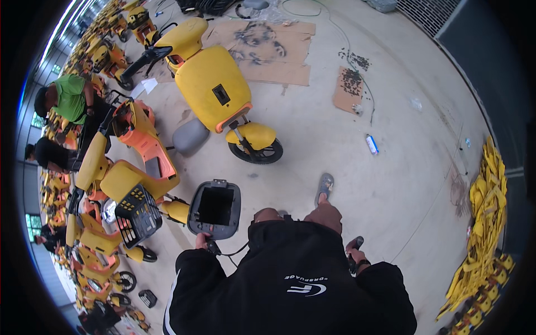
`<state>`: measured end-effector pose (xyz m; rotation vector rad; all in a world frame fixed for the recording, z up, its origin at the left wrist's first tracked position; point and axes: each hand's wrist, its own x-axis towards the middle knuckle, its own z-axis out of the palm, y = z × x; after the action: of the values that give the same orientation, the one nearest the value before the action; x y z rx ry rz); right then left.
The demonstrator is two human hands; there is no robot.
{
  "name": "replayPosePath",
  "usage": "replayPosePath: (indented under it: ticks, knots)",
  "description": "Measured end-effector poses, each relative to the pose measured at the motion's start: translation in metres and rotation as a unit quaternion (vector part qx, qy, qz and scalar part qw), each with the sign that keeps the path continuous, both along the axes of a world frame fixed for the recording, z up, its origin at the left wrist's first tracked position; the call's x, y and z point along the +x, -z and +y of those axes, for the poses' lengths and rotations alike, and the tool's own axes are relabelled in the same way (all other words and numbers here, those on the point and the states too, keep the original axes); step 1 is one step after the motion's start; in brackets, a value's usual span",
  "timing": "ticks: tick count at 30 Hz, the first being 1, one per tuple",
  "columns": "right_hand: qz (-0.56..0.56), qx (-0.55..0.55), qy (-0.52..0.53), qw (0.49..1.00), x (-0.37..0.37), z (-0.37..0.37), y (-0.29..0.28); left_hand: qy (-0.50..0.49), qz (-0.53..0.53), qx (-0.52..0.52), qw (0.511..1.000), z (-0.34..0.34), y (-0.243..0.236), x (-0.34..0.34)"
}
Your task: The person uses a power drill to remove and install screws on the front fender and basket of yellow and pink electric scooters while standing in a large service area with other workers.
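Note:
At the lower left edge of a dark grey, open-topped bin (230,215), my left hand (202,240) is closed on its rim. The bin has a rounded square rim, a black hollow inside and a small hinge-like tab at its far edge. A black cable (237,251) runs from beside this hand toward my body. Off to my right, away from the bin, my right hand (358,258) is closed around a dark hand tool (356,243); its kind cannot be made out. A dark band circles my right wrist.
Ahead stands a yellow scooter (215,84), with a grey seat (191,137) near it. Another scooter with a black basket (138,215) is close left. A blue-white can (372,144) and cardboard (349,92) lie ahead right; yellow parts (480,223) pile far right. People work at left.

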<state>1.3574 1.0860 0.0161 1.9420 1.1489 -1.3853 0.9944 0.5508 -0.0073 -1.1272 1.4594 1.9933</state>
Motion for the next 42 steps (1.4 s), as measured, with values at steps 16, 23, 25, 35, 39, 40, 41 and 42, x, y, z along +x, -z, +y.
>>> replayPosePath:
  ticks: [16,23,25,35,39,40,41,42]
  knots:
    - [0.069,0.027,-0.197,0.978,-0.248,0.326,0.005,-0.321,-0.132,0.011,0.938,0.189,0.015,0.082]
    - [0.029,0.149,-0.637,0.756,-0.397,0.311,-0.021,-0.383,-0.190,0.106,0.898,0.231,0.077,0.137]
    - [0.079,0.214,-0.716,0.660,-0.442,0.292,-0.031,-0.390,-0.154,0.089,0.903,0.247,0.091,0.140]
    - [0.113,0.121,-0.820,0.548,-0.584,0.177,-0.051,-0.542,-0.098,0.194,0.812,0.293,0.154,0.048]
    - [0.061,0.066,-0.858,0.505,-0.602,0.162,-0.024,-0.543,-0.058,0.208,0.811,0.291,0.207,0.037]
    - [0.084,0.061,-0.873,0.477,-0.599,0.157,-0.017,-0.545,-0.047,0.212,0.810,0.285,0.231,0.048]
    - [0.100,0.068,-0.883,0.453,-0.601,0.154,-0.016,-0.539,-0.036,0.229,0.810,0.289,0.249,0.044]
    - [0.090,0.060,-0.883,0.457,-0.600,0.146,-0.013,-0.551,-0.019,0.215,0.806,0.291,0.261,0.051]
